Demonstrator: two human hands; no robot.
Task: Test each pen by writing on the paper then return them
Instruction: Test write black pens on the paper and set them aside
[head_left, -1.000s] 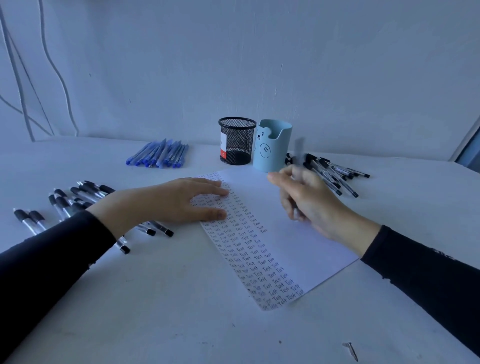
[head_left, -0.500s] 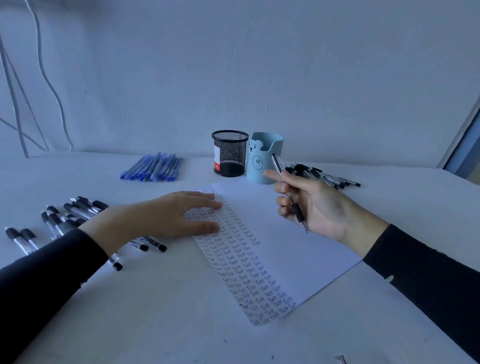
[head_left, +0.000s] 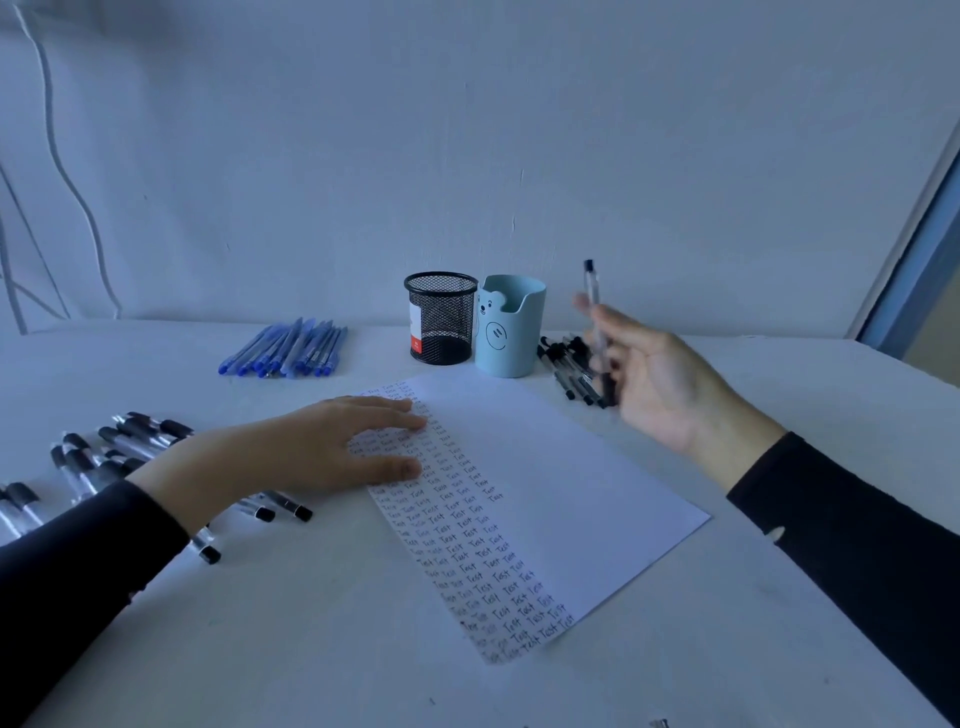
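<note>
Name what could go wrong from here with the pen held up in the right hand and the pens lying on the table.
1. The right hand pinches the pen upright by its lower part, and the pen is blurred. It could slip and land among the black pens beside the blue cup, where it would be hard to tell apart.
2. The left hand presses on the paper, and its wrist lies over the left pens. Shifting the arm may roll them.

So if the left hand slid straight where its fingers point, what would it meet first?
The left hand meets only more paper; beyond its edge, probably the loose black pens beside the blue cup, depth unclear.
</note>
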